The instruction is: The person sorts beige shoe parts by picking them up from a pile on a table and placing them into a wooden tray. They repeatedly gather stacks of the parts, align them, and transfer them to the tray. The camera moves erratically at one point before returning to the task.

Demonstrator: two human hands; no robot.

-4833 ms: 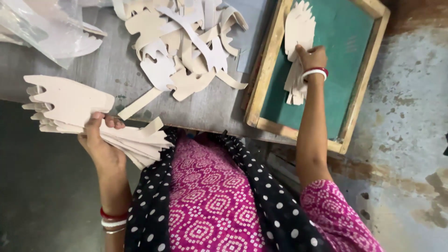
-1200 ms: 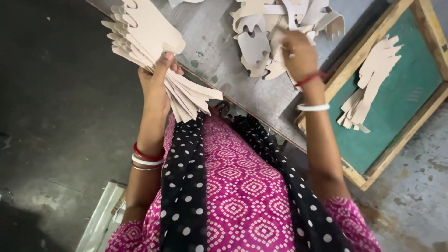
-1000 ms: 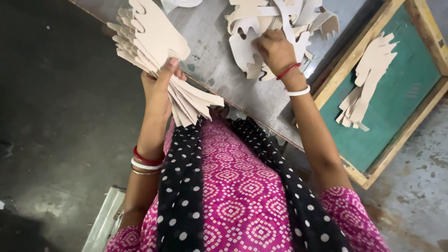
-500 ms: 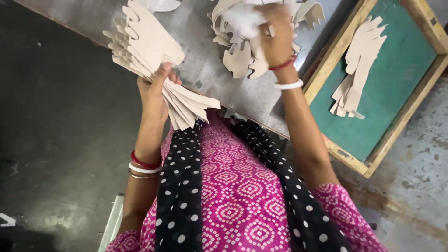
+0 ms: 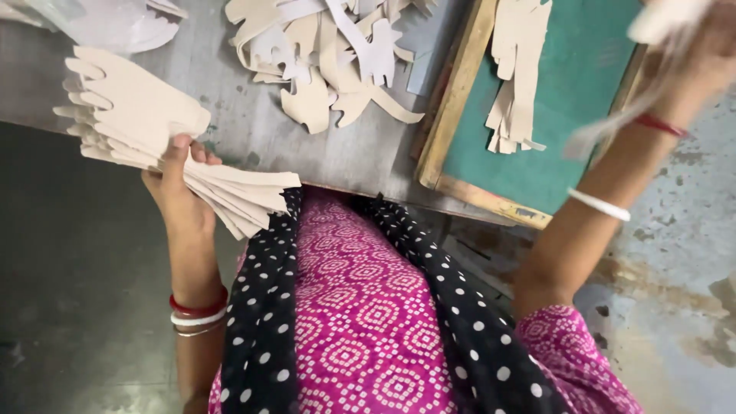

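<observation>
A fanned stack of glove-shaped cutouts [image 5: 153,146] is gripped by the left hand [image 5: 180,195]. One blurred piece [image 5: 659,19] is held by the right hand [image 5: 709,46] above the green tray [image 5: 583,100], where a few cutouts [image 5: 517,77] already lie; a loose pile [image 5: 330,61] remains on the table [image 5: 253,130].

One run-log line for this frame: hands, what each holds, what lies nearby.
left hand: grips fanned stack of beige hand-shaped cutouts | right hand: raised, blurred, pale piece in grip | grey table: loose cutouts | green wood-framed tray
</observation>
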